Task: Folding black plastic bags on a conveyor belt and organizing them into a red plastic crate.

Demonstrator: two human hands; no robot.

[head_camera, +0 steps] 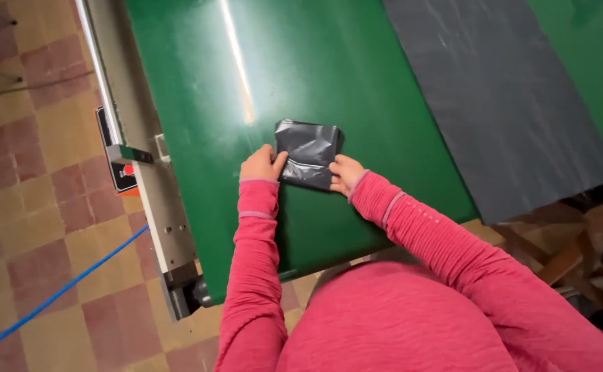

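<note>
We see the bag (308, 154) on the surface (198, 103), between both hands; the sheet (501, 96) lies right, the floor (33, 207) left.

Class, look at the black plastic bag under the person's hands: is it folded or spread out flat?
Folded. The glossy black plastic bag is a small creased rectangle on the green table, with the left hand and right hand at its near corners.

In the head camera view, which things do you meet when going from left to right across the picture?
Blue cable on the tiled floor → metal rail at the table edge → left hand → folded black plastic bag → right hand → dark grey sheet on the green table.
</note>
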